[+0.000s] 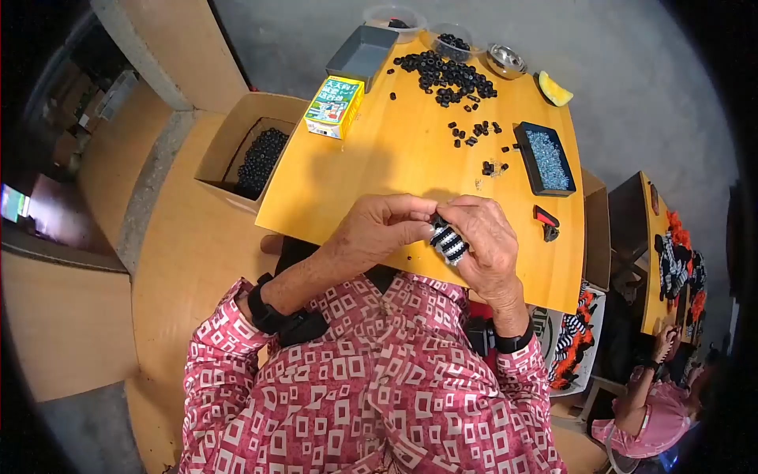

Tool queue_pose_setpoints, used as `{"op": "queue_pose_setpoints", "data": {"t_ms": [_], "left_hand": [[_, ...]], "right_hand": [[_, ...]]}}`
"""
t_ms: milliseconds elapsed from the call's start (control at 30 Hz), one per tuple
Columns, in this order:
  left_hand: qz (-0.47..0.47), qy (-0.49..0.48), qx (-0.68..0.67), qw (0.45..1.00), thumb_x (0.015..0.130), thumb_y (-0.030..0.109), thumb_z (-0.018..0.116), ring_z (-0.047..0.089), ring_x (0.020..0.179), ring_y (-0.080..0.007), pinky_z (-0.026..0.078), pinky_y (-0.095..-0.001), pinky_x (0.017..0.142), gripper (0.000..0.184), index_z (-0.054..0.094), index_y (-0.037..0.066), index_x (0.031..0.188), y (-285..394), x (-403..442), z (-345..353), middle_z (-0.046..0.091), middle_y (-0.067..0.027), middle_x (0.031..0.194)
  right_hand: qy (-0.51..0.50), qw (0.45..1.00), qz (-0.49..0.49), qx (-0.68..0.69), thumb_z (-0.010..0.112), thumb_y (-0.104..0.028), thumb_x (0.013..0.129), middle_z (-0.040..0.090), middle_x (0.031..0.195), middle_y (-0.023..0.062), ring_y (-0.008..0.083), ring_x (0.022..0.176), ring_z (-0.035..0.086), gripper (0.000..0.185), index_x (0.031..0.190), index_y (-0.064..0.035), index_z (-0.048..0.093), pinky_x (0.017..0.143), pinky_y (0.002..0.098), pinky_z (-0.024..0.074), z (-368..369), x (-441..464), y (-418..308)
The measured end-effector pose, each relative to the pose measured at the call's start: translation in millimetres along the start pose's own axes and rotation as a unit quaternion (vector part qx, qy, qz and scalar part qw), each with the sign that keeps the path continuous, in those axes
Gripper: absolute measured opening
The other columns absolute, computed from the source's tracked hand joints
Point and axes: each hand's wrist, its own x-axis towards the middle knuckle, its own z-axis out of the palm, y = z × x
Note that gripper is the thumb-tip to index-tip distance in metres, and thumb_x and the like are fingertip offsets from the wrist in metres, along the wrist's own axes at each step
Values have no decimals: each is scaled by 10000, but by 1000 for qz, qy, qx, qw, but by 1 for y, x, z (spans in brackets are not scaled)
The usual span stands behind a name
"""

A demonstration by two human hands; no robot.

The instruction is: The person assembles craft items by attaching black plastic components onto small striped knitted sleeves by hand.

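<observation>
Both my hands meet over the near edge of the yellow table (339, 182). A small black-and-white striped knitted piece (448, 243) hangs between them, with a dark part at its top. My right hand (483, 241) is closed round its upper right side. The thumb and fingers of my left hand (383, 225) are pinched together at the dark top part. What exactly lies between the left fingertips is too small to tell.
Black parts (446, 79) lie piled at the table's far side, near a grey tray (362, 54), a yellow box (335, 107) and bowls. On the right are a tray of bluish pieces (546, 158) and a red-handled tool (545, 221). Another person (651, 407) sits far right.
</observation>
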Motion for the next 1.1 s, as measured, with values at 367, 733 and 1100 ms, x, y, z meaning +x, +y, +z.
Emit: {"op": "queue_pose_setpoints", "data": {"t_ms": [367,733,1100], "left_hand": [[-121,33,-114,985,900,126,716,591,930,-60,470,-223,853,204,685,35,1079,-4,1,-4,670,9,996],[-174,56,-163,969,887,147,731,576,873,-40,469,-193,777,253,663,67,1117,-2,0,2,658,27,995],[-155,71,-159,972,881,178,746,589,916,-71,477,-207,792,401,598,57,1233,-12,2,0,645,-8,1032]], "right_hand": [[-46,999,-12,-12,717,20,690,660,906,133,307,912,653,370,1057,-7,675,791,406,503,2,3,-3],[-60,995,0,-80,735,-21,673,660,887,129,302,878,651,388,1054,-20,658,769,403,494,1,3,-6],[-74,992,-11,-99,745,-67,689,648,898,132,297,882,635,397,1065,-8,635,770,396,477,5,3,-9]]}}
